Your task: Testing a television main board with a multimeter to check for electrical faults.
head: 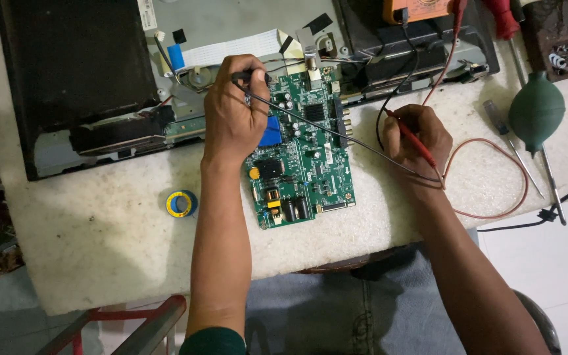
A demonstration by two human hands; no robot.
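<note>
Circuit board [300, 154]: left hand [231, 118] fingers grip black probe [251, 77]; right hand [419, 135] pinches red probe [410, 137]; tape roll [180, 204] nearby.

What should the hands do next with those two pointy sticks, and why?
Probably bring the right hand in until its red probe touches the green board. The left hand already holds the black probe over the board's top edge, but the red one sits off the board on the table.

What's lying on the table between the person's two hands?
In the head view, the green circuit board lies between the left hand and right hand, with a thin black probe lead crossing over it.
</note>
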